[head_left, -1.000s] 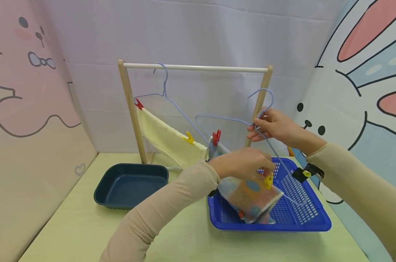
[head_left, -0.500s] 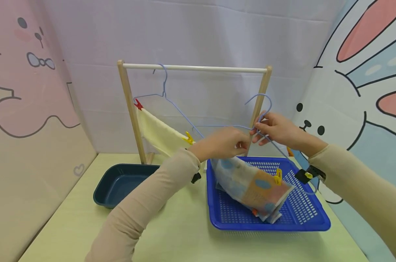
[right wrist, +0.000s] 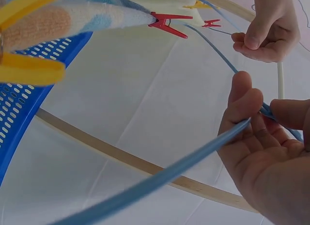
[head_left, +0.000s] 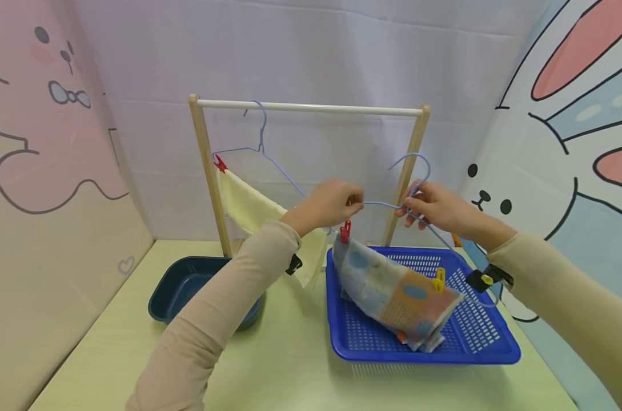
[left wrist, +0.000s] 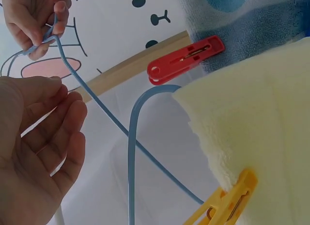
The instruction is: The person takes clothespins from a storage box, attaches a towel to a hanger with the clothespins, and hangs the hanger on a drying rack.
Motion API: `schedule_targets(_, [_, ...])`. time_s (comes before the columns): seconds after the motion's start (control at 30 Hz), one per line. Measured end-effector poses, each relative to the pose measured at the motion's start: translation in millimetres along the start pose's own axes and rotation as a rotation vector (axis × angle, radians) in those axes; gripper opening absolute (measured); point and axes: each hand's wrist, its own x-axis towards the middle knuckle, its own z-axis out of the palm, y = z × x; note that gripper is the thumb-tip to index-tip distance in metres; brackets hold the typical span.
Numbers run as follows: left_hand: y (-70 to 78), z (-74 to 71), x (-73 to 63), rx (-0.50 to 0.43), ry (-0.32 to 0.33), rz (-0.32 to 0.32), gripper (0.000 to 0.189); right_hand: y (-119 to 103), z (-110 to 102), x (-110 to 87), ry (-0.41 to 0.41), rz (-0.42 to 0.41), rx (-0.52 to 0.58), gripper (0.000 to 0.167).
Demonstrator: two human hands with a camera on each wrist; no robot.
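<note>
My right hand pinches the neck of a blue wire hanger, whose hook points up above the fingers. From this hanger hangs a patterned towel, fastened by a red clothespin at its left corner and a yellow clothespin towards the right. The towel's lower part overlaps the blue basket. My left hand is raised above the red clothespin, fingers loosely curled. In the left wrist view, nothing shows between its thumb and fingers, and the hanger wire passes beyond it.
Behind stands a rack with a white rail. A second hanger on it bears a pale yellow towel with a red clothespin and a yellow one. A dark basin sits left, partly behind my left arm.
My left hand has left the patterned towel's yellow clothespin and moved up and left past the red one. The right hand, still gripping the hanger, has lowered slightly.
</note>
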Motion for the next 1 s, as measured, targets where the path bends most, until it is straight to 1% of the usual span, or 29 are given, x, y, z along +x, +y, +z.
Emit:
schedule_targets(0.1, [-2.6,-0.7,1.5,0.017,0.015,-0.029,0.01,2,-1,-0.3,0.014,-0.015,-0.029,0.026])
schedule_targets(0.17, [-3.2,-1.0,2.6,0.035,0.011,-0.053,0.009,3,-1,-0.9,0.023,-0.025,-0.047,0.026])
schedule_targets(0.27, [-2.9,-0.8,5.0,0.061,-0.013,-0.086,0.011,5,0,-1.8,0.037,-0.035,-0.068,0.028])
schedule_targets(0.37, [-1.1,-0.5,8.4,0.071,-0.052,-0.1,0.016,6,0,-1.9,0.056,-0.046,-0.093,0.028])
schedule_targets(0.53, [2.3,2.8,14.2,0.081,-0.113,-0.079,0.02,7,2,-1.9,0.102,-0.065,-0.149,0.028])
schedule_targets(0.7, [5.3,8.1,19.8,0.065,-0.14,-0.066,0.017,8,5,-0.9,0.156,-0.113,-0.211,0.023])
schedule_targets(0.83, [7.4,11.6,23.5,0.059,-0.136,-0.049,0.016,8,5,-1.4,0.169,-0.134,-0.221,0.022])
schedule_targets(1.0, [10.9,11.9,27.5,0.068,-0.119,-0.05,0.017,8,2,-4.3,0.187,-0.117,-0.246,0.025])
